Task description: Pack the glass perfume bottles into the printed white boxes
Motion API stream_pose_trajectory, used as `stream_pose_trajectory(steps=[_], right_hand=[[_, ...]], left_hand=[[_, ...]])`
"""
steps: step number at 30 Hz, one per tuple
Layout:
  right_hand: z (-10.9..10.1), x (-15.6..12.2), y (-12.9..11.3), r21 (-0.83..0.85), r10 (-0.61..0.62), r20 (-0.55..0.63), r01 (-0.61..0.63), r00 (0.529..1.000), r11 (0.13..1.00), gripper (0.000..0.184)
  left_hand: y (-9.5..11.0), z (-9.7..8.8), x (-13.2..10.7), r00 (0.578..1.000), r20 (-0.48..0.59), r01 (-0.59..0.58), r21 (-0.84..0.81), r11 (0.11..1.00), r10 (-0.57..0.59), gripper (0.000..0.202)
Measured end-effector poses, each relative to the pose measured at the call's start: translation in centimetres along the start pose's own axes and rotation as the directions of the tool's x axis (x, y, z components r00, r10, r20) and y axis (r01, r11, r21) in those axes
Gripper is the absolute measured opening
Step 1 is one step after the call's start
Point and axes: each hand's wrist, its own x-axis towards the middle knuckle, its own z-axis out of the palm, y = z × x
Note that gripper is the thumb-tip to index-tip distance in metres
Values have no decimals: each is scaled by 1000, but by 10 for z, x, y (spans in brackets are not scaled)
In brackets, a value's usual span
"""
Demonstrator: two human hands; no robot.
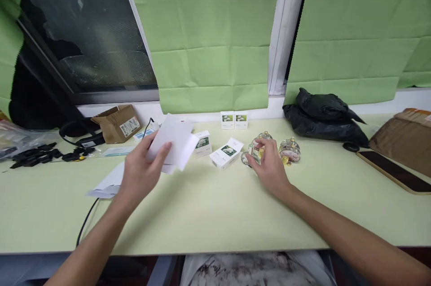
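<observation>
My left hand (144,165) is closed on several white sheets of paper (177,142), raised over the table with the thumb on top. At the middle right, my right hand (271,167) has its thumb and fingers curved about a small shiny cylinder (251,148). Beneath it lies a round glass piece (245,159), partly hidden by the fingers. Behind that hand stands a decorated glass jar (265,135), and to its right is another ornate jar (290,149) with gold trim. A white box with a flower picture (226,153) lies left of my right hand, its end flap raised.
Another flower box (202,143) stands by the papers; two small boxes (227,120) are against the wall. More paper (109,182) lies left. A cardboard carton (117,123) is at the back left. Black plastic bags (323,115), a phone (393,170) and a brown parcel (404,140) occupy the right.
</observation>
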Motion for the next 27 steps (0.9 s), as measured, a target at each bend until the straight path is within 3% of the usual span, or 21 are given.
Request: stream_pose_trajectory(steps=[3,6,11,15,19,23,27], right_hand=[[-5,-8,-6,185,-166,105,145,981,972,26],[-3,-16,-6,356,-269,287,158,919,921,28],[7,-16,-7,500,-100,299,-67,949,863,33],[7,-10,-9,614,34,294,-216,955,759,38],[7,-7,-9,631,121,350,-329,929,703,41],[6,-4,-8,694,99,382,-356,919,626,49],[3,-3,-9,667,12,403,-303,915,680,49]], left_hand=[[39,25,-18,978,207,69,-370,926,10,51],[63,60,-34,918,391,152,-506,849,69,47],[65,98,-37,843,519,228,-583,780,141,44],[51,109,-36,772,614,384,-653,653,160,50],[41,114,-41,702,703,564,-647,513,116,49],[40,115,-41,688,719,630,-660,410,99,45],[45,115,-42,689,722,644,-652,401,68,46]])
